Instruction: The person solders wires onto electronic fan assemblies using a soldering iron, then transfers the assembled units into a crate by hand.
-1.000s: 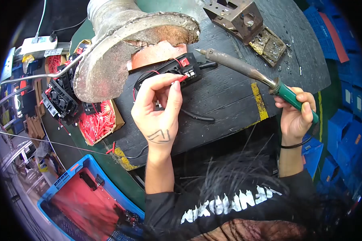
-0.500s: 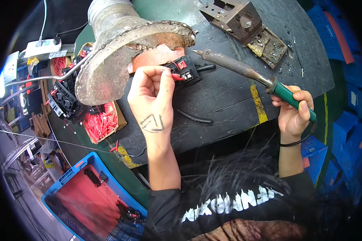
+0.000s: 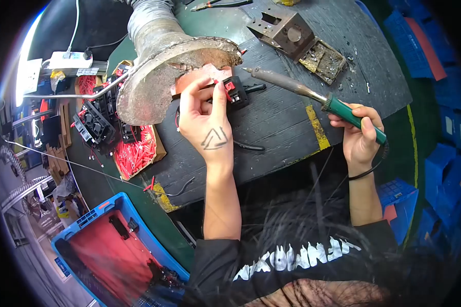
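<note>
My left hand (image 3: 208, 120) is closed in a pinch over a black plastic part (image 3: 236, 94), with a red wire (image 3: 227, 91) at its fingertips. The part has a red piece and metal contacts on top, and a black cable leaves its right side. Fingers hide its left portion. My right hand (image 3: 359, 134) grips the green handle of a soldering iron (image 3: 292, 88). The iron's tip points left, above and slightly right of the part, apart from it. A metal stand (image 3: 287, 37) with a dirty solder tray (image 3: 323, 60) sits behind the iron.
A fume extraction hood (image 3: 146, 94) overhangs the part from the left. A cardboard box of red pieces (image 3: 135, 153) and black fan units (image 3: 95, 123) lie left. A blue crate (image 3: 120, 202) stands at lower left. Pliers (image 3: 220, 4) lie at the back.
The camera view has shifted slightly. My left hand is now closer over the black part and covers more of it. The soldering iron stays held, its tip still apart from the part.
</note>
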A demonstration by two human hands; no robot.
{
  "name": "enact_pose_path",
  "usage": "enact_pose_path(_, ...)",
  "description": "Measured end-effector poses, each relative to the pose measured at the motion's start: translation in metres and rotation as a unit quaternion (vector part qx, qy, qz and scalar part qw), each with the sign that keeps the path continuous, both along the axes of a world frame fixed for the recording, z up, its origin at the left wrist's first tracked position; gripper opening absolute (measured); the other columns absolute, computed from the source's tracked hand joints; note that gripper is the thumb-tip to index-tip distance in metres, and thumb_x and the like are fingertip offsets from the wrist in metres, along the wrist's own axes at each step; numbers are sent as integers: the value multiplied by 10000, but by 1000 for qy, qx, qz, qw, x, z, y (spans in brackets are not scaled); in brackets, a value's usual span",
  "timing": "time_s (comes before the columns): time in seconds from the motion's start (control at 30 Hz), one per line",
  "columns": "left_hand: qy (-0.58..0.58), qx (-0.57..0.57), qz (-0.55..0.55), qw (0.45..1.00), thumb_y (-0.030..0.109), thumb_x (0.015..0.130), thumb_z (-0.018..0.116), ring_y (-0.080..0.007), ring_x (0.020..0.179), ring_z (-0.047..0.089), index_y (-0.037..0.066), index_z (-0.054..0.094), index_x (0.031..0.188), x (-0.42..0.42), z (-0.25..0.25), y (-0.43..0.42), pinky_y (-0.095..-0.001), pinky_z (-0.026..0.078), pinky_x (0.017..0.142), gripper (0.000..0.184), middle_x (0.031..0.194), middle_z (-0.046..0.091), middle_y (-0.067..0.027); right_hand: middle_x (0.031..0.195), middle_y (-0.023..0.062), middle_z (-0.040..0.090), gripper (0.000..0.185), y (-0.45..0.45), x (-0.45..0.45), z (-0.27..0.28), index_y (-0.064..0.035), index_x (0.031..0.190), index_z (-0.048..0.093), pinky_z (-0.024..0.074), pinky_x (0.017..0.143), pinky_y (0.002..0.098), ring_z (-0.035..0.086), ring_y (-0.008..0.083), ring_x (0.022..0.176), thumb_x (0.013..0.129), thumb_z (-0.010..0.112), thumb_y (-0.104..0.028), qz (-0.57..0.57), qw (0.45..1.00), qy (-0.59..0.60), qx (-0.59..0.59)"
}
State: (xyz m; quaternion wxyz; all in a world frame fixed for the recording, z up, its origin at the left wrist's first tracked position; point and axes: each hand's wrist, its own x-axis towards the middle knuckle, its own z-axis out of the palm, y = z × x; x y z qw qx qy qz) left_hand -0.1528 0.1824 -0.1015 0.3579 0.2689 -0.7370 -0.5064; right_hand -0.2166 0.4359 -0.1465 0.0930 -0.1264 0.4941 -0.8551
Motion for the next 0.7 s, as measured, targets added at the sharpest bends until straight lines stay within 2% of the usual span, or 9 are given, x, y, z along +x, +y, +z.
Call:
enact_pose_path(0.23, 33, 5, -20, 999, 13, 858, 713, 11, 602, 446, 5, 640, 1103, 4, -1, -1, -146, 338, 551, 256, 769, 630, 23, 1036, 247, 644, 265, -1, 0, -1, 13, 1005, 593, 609, 720, 389, 702, 348, 828, 934, 512, -230, -8, 1000, 3, -3)
enact_pose_path(0.4, -15, 12, -52, 998, -26, 845, 697, 18, 590, 380, 0, 660, 1044, 13, 0, -3, -144, 285, 530, 205, 823, 623, 37, 1033, 246, 644, 263, 0, -1, -1, 5, 1002, 594, 609, 716, 385, 701, 344, 826, 938, 515, -237, -4, 1000, 9, -4)
enact_pose_path(0.53, 11, 34, -87, 996, -69, 839, 676, 2, 617, 442, 4, 662, 985, 27, 3, -3, -153, 352, 563, 164, 824, 614, 30, 1032, 248, 641, 267, 4, 2, 0, -7, 996, 595, 607, 694, 381, 699, 340, 816, 944, 521, -258, 5, 1000, -6, -8)
enact_pose_path(0.57, 13, 17, -92, 996, -86, 841, 663, -27, 673, 503, -6, 652, 977, 31, 2, -6, -168, 408, 617, 159, 873, 630, -9, 1031, 251, 640, 268, 5, 3, 3, -9, 985, 593, 605, 678, 378, 696, 339, 802, 945, 523, -264, 6, 1000, -19, -4)
enact_pose_path(0.6, 14, 19, -90, 996, -86, 841, 663, -27, 673, 503, -6, 652, 977, 34, 0, -6, -168, 408, 617, 159, 873, 630, -9, 1031, 251, 640, 268, 8, 5, 6, -9, 985, 593, 605, 678, 378, 696, 339, 802, 945, 523, -264, 8, 1000, -19, -2)
enact_pose_path(0.7, 63, 66, -95, 991, -95, 847, 656, -83, 798, 566, -26, 632, 987, 44, -6, -9, -196, 450, 708, 158, 988, 645, -77, 1015, 260, 636, 282, 14, 16, 24, -10, 917, 563, 583, 601, 371, 671, 332, 697, 930, 548, -291, 11, 996, 65, 67)
